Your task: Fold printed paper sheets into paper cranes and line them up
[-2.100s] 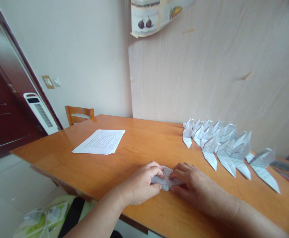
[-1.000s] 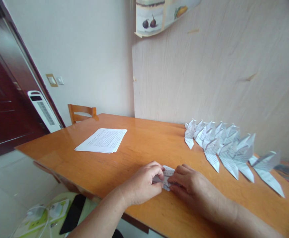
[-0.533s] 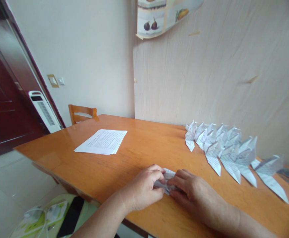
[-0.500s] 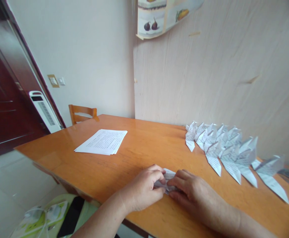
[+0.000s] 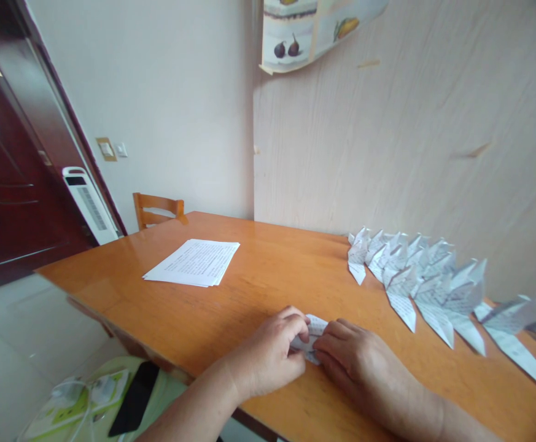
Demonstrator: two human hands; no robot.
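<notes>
A small folded piece of printed paper [image 5: 311, 342] lies on the wooden table [image 5: 268, 270] near its front edge, partly covered by my fingers. My left hand [image 5: 274, 350] grips its left side with curled fingers and thumb. On its right side, my right hand [image 5: 357, 356] presses with bent fingers held together. Several folded paper shapes [image 5: 401, 279] with upright points stand in rows at the right of the table. A stack of printed sheets [image 5: 194, 263] lies flat at the left.
A wooden chair [image 5: 157, 209] stands behind the table's far left corner. Below the left front edge, a green stool [image 5: 164, 393] holds a black phone [image 5: 135, 398] and a power strip with cables [image 5: 72, 408]. A wall closes off the back.
The view has shifted slightly, so the scene sits a little further right. My left thumb has moved slightly off the folded paper, showing more of it between my hands.
</notes>
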